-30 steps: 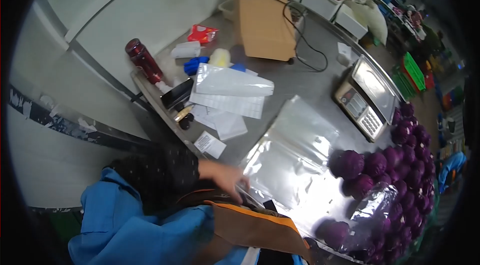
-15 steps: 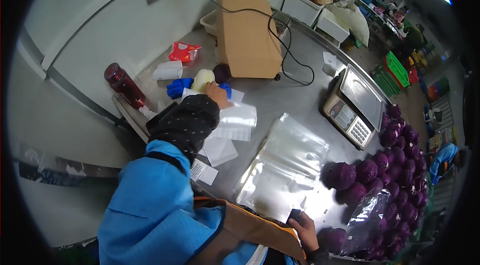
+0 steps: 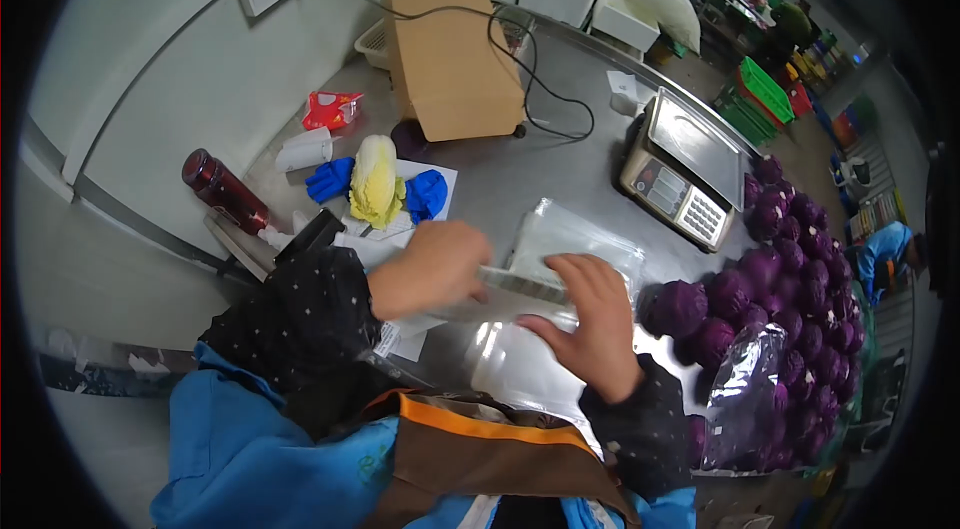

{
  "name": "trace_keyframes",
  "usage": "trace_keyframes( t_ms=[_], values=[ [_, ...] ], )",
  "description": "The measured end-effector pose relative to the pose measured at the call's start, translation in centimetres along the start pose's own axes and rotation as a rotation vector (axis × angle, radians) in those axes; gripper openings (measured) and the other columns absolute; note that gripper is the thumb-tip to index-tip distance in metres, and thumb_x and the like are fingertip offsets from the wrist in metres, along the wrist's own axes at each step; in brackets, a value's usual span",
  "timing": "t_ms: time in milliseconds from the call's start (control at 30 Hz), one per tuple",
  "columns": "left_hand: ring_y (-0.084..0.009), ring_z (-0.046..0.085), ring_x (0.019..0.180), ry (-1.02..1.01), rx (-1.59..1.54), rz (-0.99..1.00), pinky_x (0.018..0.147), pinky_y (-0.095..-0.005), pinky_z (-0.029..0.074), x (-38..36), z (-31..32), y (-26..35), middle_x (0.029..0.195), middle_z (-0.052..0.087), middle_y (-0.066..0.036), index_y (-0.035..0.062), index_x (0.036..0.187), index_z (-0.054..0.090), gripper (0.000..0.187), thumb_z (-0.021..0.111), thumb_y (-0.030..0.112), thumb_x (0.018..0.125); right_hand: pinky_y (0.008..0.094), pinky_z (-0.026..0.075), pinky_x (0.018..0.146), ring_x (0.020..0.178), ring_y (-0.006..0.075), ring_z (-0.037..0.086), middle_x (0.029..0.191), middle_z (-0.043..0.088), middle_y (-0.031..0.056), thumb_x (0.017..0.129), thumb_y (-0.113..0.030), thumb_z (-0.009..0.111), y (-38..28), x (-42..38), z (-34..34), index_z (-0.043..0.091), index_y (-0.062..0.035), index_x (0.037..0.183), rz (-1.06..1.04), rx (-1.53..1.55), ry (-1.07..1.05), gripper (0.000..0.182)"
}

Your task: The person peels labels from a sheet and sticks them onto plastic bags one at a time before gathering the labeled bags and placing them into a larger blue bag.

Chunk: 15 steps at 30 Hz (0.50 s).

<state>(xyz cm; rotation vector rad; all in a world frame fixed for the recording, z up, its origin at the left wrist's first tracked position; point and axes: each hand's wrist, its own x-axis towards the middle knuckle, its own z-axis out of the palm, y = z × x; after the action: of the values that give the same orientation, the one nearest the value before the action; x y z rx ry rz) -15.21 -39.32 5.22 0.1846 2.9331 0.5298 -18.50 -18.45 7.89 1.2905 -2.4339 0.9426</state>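
Note:
Both hands are in front of me over the metal table. My left hand [image 3: 432, 269] is closed on the left end of a white label sheet [image 3: 508, 301], slightly blurred by motion. At the sheet's right end, my right hand [image 3: 592, 324] pinches it between thumb and fingers. Beneath and beyond the sheet lie clear plastic bags [image 3: 575, 239]. Past my left hand, a yellow-green napa cabbage [image 3: 375, 181] lies between two blue gloves [image 3: 427, 195] on white papers.
A weighing scale [image 3: 680, 174] stands at the right, near a large heap of purple cabbages [image 3: 765, 274]. A cardboard box [image 3: 455, 64] with a black cable is at the back. At the left are a dark red bottle [image 3: 226, 191] and a red packet [image 3: 332, 110].
My left hand has come back from beside the cabbage with the label sheet. My right hand has risen from the table's near edge and taken the sheet's other end. The view has shifted.

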Motion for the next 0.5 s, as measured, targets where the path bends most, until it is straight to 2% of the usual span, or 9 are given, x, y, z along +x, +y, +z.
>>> trace_keyframes(
  t_ms=[33,100,133,200,300,367,433,467,500],
  values=[
    [-0.0325,0.062,0.070,0.049,0.002,0.104,0.064,-0.0404,0.047,-0.6,-0.3,1.5,0.075,0.065,-0.012,0.0081,0.087,0.065,0.033,0.077,0.026,0.061,0.0379,0.044,0.077,0.090,0.0317,0.056,0.097,0.060,0.0142,0.066,-0.017,0.075,0.0,0.0,0.1,0.061,-0.0059,0.099,0.004,-0.004,0.012,0.037],
    [-0.0322,0.062,0.072,0.088,-0.076,0.161,0.065,-0.0405,0.047,-1.5,-0.3,3.1,0.075,0.064,-0.013,0.0085,0.087,0.065,0.032,0.076,0.025,0.062,0.0379,0.047,0.067,0.072,0.0323,0.059,0.077,0.062,0.0119,0.066,-0.017,0.075,0.2,-0.9,0.7,0.065,-0.0047,0.084,0.094,-0.039,-0.324,0.024],
    [-0.0318,0.062,0.073,0.132,-0.166,0.203,0.065,-0.0406,0.047,-2.0,-0.3,3.7,0.076,0.064,-0.014,0.0089,0.087,0.065,0.030,0.076,0.025,0.063,0.0379,0.047,0.067,0.072,0.0323,0.059,0.077,0.062,0.0119,0.066,-0.017,0.075,0.3,-1.6,0.5,0.065,-0.0047,0.084,0.104,-0.036,-0.324,0.024],
    [-0.0316,0.062,0.073,0.139,-0.199,0.214,0.065,-0.0392,0.047,-3.4,-1.3,3.3,0.075,0.064,-0.014,0.0095,0.089,0.065,0.033,0.076,0.027,0.063,0.0372,0.046,0.057,0.060,0.0309,0.058,0.065,0.061,0.0097,0.067,-0.016,0.074,1.2,-3.6,-0.4,0.066,-0.0065,0.074,0.108,0.076,-0.236,0.014],
    [-0.0322,0.060,0.070,-0.030,-0.114,-0.005,0.061,-0.0373,0.045,-4.7,-1.4,2.6,0.069,0.062,-0.012,0.0094,0.081,0.067,0.028,0.075,0.032,0.066,0.0369,0.046,0.056,0.064,0.0304,0.059,0.068,0.061,0.0116,0.068,-0.015,0.073,2.5,-6.2,-1.3,0.066,-0.0058,0.080,0.033,0.072,-0.208,0.016],
    [-0.0321,0.060,0.068,-0.014,-0.156,0.052,0.060,-0.0379,0.044,-5.2,0.1,3.0,0.066,0.061,-0.012,0.0096,0.079,0.067,0.025,0.073,0.031,0.068,0.0368,0.046,0.057,0.064,0.0304,0.059,0.068,0.062,0.0116,0.069,-0.015,0.073,2.6,-7.3,-1.6,0.066,-0.0058,0.083,0.031,0.089,-0.208,0.018],
    [-0.0315,0.059,0.061,0.015,-0.138,0.136,0.056,-0.0393,0.044,-5.5,1.4,3.7,0.063,0.060,-0.010,0.0106,0.078,0.068,0.017,0.068,0.028,0.074,0.0359,0.047,0.058,0.066,0.0303,0.060,0.071,0.063,0.0117,0.069,-0.015,0.074,2.4,-7.8,-1.8,0.066,-0.0053,0.089,0.245,-0.004,-0.439,0.023],
    [-0.0315,0.059,0.061,0.006,-0.137,0.139,0.056,-0.0393,0.044,-5.5,1.9,4.2,0.063,0.060,-0.010,0.0106,0.078,0.068,0.017,0.068,0.028,0.074,0.0359,0.047,0.058,0.066,0.0303,0.060,0.071,0.063,0.0117,0.069,-0.015,0.074,2.2,-8.0,-1.5,0.066,-0.0053,0.089,0.254,0.001,-0.437,0.023],
    [-0.0314,0.059,0.060,0.025,-0.108,0.168,0.056,-0.0395,0.044,-5.5,2.3,4.7,0.062,0.060,-0.010,0.0111,0.078,0.068,0.016,0.067,0.027,0.075,0.0356,0.047,0.059,0.064,0.0283,0.060,0.073,0.064,0.0093,0.070,-0.017,0.073,1.7,-8.1,-1.0,0.066,-0.0078,0.090,0.208,0.108,-0.312,0.022]
  ],
)
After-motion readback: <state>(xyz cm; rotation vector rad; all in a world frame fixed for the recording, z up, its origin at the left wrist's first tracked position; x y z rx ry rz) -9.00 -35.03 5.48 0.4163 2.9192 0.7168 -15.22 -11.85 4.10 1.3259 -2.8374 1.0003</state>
